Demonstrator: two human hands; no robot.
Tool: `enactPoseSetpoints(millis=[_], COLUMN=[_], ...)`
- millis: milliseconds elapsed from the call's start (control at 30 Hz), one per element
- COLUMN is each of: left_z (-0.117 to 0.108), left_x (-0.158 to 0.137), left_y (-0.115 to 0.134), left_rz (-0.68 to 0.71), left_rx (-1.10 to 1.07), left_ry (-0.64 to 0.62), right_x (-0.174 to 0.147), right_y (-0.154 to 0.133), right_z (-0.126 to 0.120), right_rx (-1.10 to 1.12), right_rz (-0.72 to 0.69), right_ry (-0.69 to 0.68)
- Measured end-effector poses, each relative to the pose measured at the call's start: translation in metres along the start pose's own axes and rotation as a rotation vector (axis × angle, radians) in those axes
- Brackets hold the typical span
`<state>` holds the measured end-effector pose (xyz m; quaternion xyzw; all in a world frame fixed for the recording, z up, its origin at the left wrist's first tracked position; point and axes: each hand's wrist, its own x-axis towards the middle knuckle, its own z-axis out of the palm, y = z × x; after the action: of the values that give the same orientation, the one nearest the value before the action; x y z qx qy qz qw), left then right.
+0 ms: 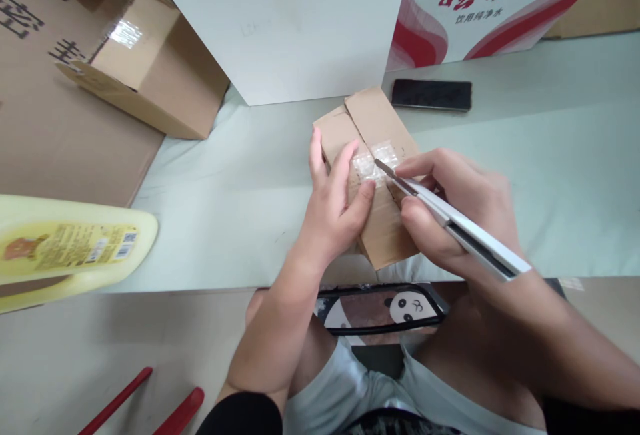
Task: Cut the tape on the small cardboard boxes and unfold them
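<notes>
A small cardboard box lies on the pale green cloth, with a strip of clear tape across its top seam. My left hand grips the box's left side, its thumb on top beside the tape. My right hand is closed around a white utility knife. The blade is out, and its tip is at the tape over the seam. Part of the box's right side is hidden behind my right hand.
A black phone lies beyond the box. Behind stand a white box and a red-and-white printed carton. Another cardboard box is at the back left. A yellow bottle lies at the left, near the table's front edge.
</notes>
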<state>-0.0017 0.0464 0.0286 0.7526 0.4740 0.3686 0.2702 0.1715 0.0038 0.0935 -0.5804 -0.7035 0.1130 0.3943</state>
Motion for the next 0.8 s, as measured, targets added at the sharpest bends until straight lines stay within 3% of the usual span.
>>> enactPoseSetpoints(millis=[800], left_z=[0.0], left_x=[-0.0004], left_y=[0.0005], left_rz=[0.003], left_rx=[0.003], left_ry=[0.011], right_x=[0.001], right_y=[0.0015], right_z=[0.0029], right_rx=[-0.041], right_rz=[-0.005], right_ry=[-0.05])
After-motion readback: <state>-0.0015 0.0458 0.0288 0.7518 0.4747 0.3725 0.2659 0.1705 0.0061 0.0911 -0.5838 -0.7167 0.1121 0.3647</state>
